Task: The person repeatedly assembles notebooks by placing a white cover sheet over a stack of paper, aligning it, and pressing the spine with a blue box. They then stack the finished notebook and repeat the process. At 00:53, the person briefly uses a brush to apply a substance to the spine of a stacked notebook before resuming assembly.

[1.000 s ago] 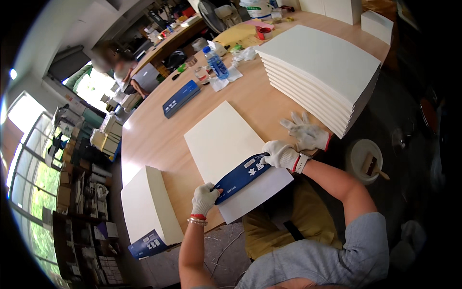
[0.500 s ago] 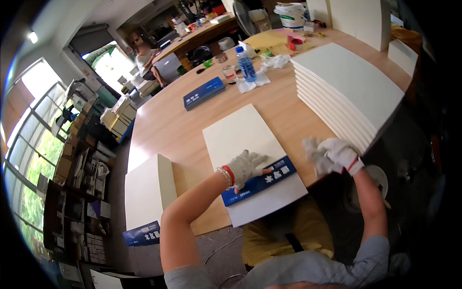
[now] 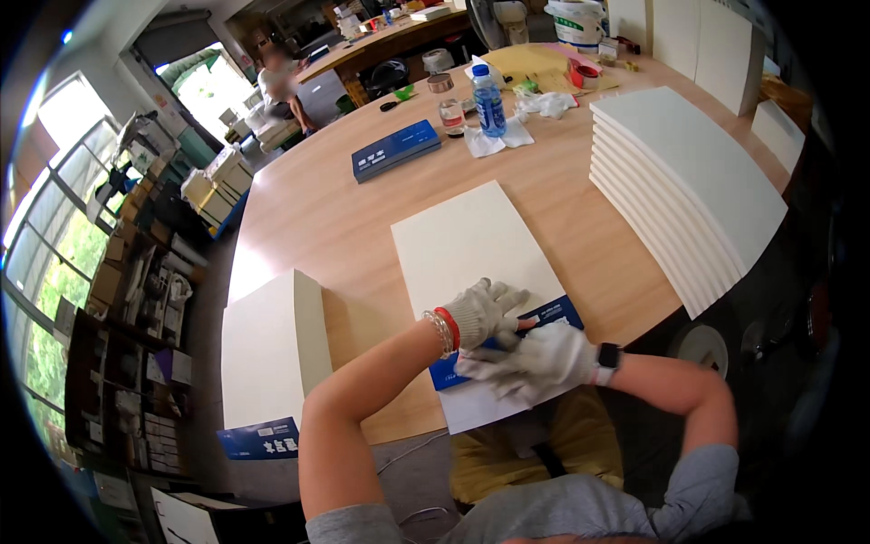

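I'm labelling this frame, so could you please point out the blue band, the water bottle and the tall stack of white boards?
blue band point(image 3: 555, 315), head view, exposed right end.
water bottle point(image 3: 489, 104), head view, blue label.
stack of white boards point(image 3: 698, 172), head view, top board.

A blue label band lay across the near white board. A flat blue box rested farther up the table. Another blue label marked the left stack.
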Demonstrator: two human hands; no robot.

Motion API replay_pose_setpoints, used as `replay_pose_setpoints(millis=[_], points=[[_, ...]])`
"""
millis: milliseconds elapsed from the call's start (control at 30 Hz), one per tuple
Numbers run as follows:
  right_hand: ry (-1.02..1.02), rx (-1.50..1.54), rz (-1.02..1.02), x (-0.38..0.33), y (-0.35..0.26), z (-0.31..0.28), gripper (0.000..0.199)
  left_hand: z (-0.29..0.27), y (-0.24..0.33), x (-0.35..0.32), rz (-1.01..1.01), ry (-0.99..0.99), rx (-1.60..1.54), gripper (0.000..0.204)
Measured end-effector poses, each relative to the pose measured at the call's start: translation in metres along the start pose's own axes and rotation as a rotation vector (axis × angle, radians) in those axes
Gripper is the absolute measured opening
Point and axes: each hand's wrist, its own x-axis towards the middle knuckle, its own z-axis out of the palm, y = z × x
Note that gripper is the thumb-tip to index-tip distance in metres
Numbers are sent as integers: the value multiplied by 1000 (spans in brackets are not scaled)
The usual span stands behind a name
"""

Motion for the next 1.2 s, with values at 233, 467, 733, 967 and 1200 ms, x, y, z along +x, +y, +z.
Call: replay_pose_setpoints(millis=[233,467,733,967,1200], points=[[5,19,99,47,-17,45,61,-27,5,16,25,-100,-49,95],[141,-387,614,-191,59,-54,30,-52,15,16,-8,-314,-30,122],[316,270,1257,-102,81,-12,47,-30,40,-23,-427,-226,9,88],[430,434,1289,-81,118,-6,67,54,139,-46,-685,538,-2237,44],[690,1667,964,-69,148,11,39,36,135,-28,-1204,982,-2961,34]])
